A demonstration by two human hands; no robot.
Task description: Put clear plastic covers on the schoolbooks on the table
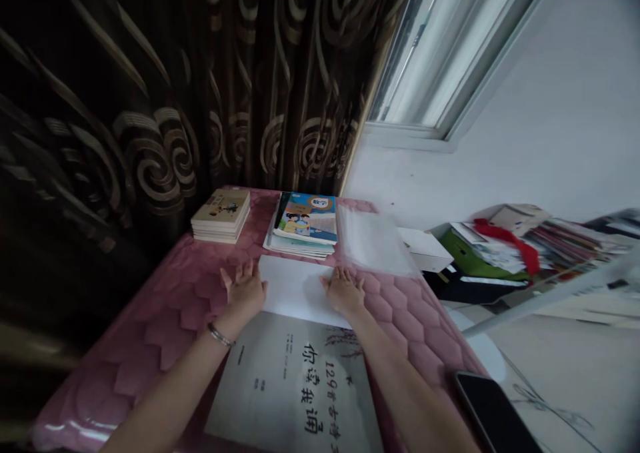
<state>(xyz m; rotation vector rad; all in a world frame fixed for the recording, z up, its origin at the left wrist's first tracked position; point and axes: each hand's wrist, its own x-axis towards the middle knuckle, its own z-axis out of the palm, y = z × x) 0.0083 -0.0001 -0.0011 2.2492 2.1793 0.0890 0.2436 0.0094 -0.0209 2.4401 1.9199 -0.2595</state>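
Dark brown curtain [280, 93] with pale swirls hangs behind the pink, hexagon-patterned counter [175, 330]. At the far left corner sits a neat stack of small tan books [223, 210], its cover printing too blurred to read. My left hand [245, 292], above a silvery bracelet [221, 335], is spread, palm down, thumb at the left edge of a plain white paper sheet [295, 286]. Nearest me lies a large grey book [270, 386]; its dark handwritten-style characters begin "你读我", the last unclear, and red lettering includes "129". The white sheet meets its far edge. Beyond is a pile of thin books topped by a blue illustrated cover [310, 216], its round emblem illegible. My right hand [345, 292] is spread on the sheet's right side. Further right come translucent plastic sheets [373, 240], a white box [427, 248] and a black phone [495, 413].
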